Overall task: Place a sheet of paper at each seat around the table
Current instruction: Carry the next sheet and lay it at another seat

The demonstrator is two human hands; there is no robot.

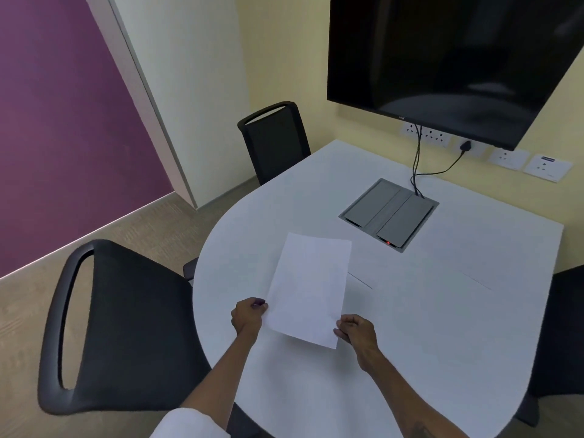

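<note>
A white sheet of paper [309,286] hangs just above the white table [426,327], tilted with its long side running away from me. My left hand [248,317] pinches its near left edge. My right hand [357,333] pinches its near right corner. Whether it is one sheet or a thin stack I cannot tell. A black chair [123,330] stands at the table's near left, another black chair [276,140] at the far left, and part of a third chair [565,327] shows at the right edge.
A grey cable box [388,214] with a red light is set into the tabletop, with black cables [417,162] running up to wall sockets. A large dark screen [458,58] hangs on the wall behind. Faint seam lines cross the tabletop.
</note>
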